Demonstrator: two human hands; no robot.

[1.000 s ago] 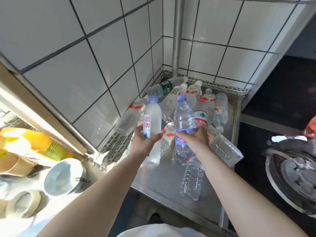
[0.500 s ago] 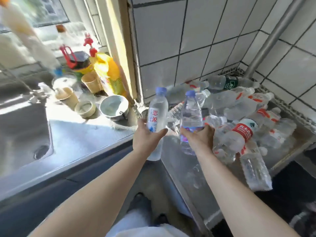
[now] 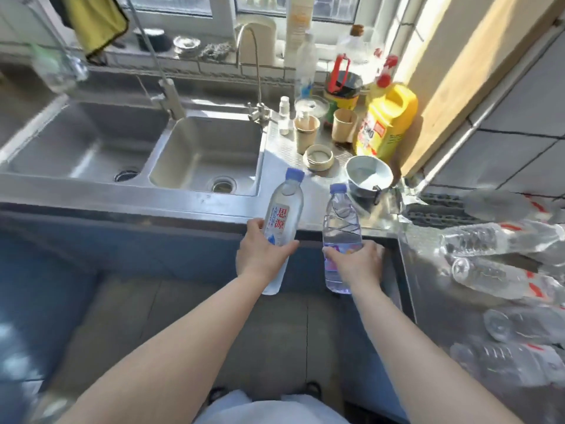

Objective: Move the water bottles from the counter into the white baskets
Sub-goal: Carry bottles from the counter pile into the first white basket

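Head view: two bottles up and in transit. The left hand (image 3: pixel 263 255) wraps fingers and thumb around the lower body of the white-labelled bottle (image 3: pixel 282 223), the one with red characters, holding it upright with its blue cap (image 3: pixel 295 173) leaning slightly away. The right hand (image 3: pixel 356 261) curls round the purple-labelled bottle (image 3: pixel 341 240) low on its barrel, cap up too. Gripping low and upright looks like a carrying hold: one bottle per hand, weight hanging steady, neither bottle touching the other.

Both bottles hang in the air in front of the counter's front edge (image 3: pixel 183 206), clear of the steel surface, beside the double sink (image 3: pixel 208 154). Off to the right, the remaining bottles (image 3: pixel 495 240) lie on their sides in a heap on the steel shelf (image 3: pixel 428 301), so plenty of the job is left.

No white basket shows anywhere here, so where these two are headed cannot be told. A yellow jug (image 3: pixel 388 120) and paper cups (image 3: pixel 305 131) crowd the corner behind, well apart from the carried pair.
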